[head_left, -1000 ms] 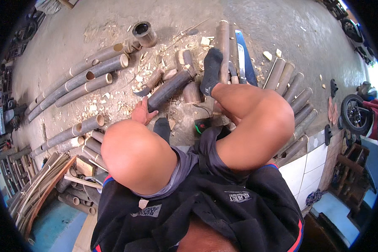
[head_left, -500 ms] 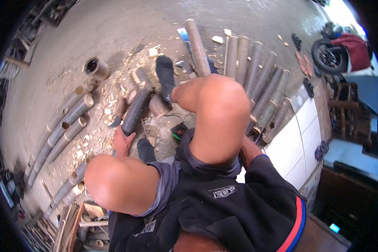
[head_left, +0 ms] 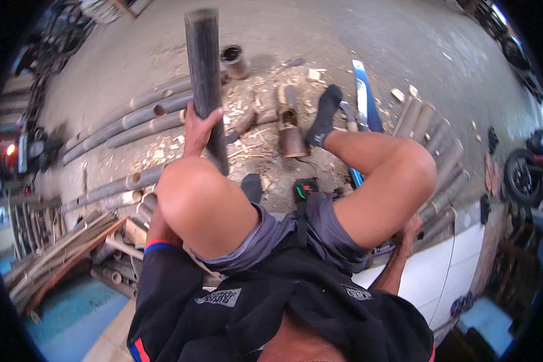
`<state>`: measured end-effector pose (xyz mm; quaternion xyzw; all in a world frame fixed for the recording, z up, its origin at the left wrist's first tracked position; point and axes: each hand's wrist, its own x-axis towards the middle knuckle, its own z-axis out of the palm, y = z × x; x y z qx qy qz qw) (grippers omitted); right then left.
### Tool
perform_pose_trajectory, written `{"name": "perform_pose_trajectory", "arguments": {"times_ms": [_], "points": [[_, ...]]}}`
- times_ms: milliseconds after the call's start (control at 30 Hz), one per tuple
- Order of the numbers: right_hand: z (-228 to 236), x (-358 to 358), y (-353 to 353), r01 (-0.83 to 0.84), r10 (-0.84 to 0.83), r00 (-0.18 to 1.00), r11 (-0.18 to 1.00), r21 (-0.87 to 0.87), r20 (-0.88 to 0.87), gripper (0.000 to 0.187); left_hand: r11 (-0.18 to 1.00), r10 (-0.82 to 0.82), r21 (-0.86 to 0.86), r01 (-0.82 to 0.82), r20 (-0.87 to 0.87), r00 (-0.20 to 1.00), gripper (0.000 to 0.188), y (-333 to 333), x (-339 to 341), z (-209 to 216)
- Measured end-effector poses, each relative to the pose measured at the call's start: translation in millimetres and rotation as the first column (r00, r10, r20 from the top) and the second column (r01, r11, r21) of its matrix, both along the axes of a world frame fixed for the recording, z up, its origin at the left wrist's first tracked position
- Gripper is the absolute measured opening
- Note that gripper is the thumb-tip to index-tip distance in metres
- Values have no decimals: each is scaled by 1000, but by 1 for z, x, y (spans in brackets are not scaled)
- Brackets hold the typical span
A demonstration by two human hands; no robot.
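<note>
My left hand is closed around a dark bamboo tube, which stands nearly upright beyond my left knee. Down beside my right thigh is my right hand, close to a row of cut bamboo tubes; its fingers are blurred and partly hidden. Between my feet lies a short brown bamboo piece, with a black and green tape measure nearer me. A blue and silver saw-like blade lies past my right shin.
Long bamboo poles lie to the left, and an open-topped short tube stands beyond them. Wood chips litter the floor. Split strips are piled at lower left. White tiles edge the right side, near a motorcycle wheel.
My left hand has lifted the dark tube from a low slant to nearly upright. The tube by my right knee no longer shows there, uncovering the blade. The view has swung left.
</note>
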<state>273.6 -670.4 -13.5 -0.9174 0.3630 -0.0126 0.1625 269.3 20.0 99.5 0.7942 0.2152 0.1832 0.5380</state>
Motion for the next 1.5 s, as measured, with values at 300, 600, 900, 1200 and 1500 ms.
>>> {"name": "perform_pose_trajectory", "arguments": {"times_ms": [300, 600, 900, 1200, 1500], "points": [[-35, -98, -53, -148, 182, 974, 962, 229, -134, 88, 950, 134, -304, -64, 215, 967, 73, 66, 60, 159], [-27, -88, -70, -135, 153, 987, 954, 267, -48, 91, 900, 260, -401, -169, 185, 948, 54, 84, 105, 165], [193, -24, 22, -269, 194, 813, 961, 59, 548, 59, 483, 493, -869, -107, 169, 853, 65, -11, 119, 39], [147, 49, 313, -774, 312, 628, 155, 614, 713, 64, 68, 338, -994, 83, 101, 936, 58, -191, 57, 15], [229, 106, 414, -802, 211, 575, -44, 596, 790, 62, 960, 35, 270, -76, 155, 987, 65, -188, -1, 15]]}}
